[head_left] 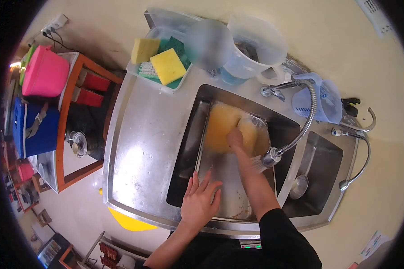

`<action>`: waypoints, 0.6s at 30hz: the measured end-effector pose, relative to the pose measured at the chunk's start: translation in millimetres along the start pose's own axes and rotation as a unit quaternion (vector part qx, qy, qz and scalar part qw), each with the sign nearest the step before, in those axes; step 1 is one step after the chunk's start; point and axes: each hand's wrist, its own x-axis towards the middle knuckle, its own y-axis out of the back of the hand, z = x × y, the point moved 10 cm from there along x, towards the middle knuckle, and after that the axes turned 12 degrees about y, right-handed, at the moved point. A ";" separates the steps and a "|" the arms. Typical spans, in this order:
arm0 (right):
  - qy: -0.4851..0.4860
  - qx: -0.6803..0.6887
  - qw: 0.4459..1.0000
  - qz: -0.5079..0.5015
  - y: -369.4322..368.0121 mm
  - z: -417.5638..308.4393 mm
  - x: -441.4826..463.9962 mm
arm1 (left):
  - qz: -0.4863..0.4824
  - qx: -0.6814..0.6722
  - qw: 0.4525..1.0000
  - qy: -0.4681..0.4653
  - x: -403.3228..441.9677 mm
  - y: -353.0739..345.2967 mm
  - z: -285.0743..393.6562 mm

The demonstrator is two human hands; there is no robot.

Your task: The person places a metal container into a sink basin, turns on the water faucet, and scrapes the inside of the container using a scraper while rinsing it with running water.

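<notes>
A large rectangular metal tray (229, 179) lies tilted in the left sink basin. A cloudy orange-yellow layer (222, 127), liquid or residue, covers its far part. My right hand (235, 137) is over this layer with its fingers drawn together and pointing away from me; whether they grip anything is hidden. My left hand (202, 197) rests at the tray's near left side, fingers spread and holding nothing. Water sprays from the faucet head (271, 158) beside my right forearm. Brown specks dot the tray's near end.
Sponges (168, 66) fill a plastic tub (134, 67) behind the steel counter (139, 148). A clear pitcher (260, 45) and blue basket (318, 101) stand along the wall. The right basin holds a ladle (299, 186). A shelf (65, 130) with a pink bucket (45, 71) stands left.
</notes>
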 end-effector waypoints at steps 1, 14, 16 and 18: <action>0.023 -0.004 1.000 0.004 19.6 -21.8 -16.0 | 0.000 0.000 1.000 -0.001 -0.6 -0.3 0.1; 0.138 -0.194 0.971 0.005 101.2 33.1 -40.6 | 0.003 -0.012 1.000 -0.004 -2.3 -1.9 -2.0; 0.148 -0.194 0.970 0.017 109.0 22.4 -45.0 | 0.003 -0.015 1.000 -0.003 -2.6 -1.4 -2.4; 0.178 -0.164 0.970 0.032 111.7 -15.6 -54.7 | 0.005 -0.010 1.000 -0.004 -2.0 -0.6 -2.7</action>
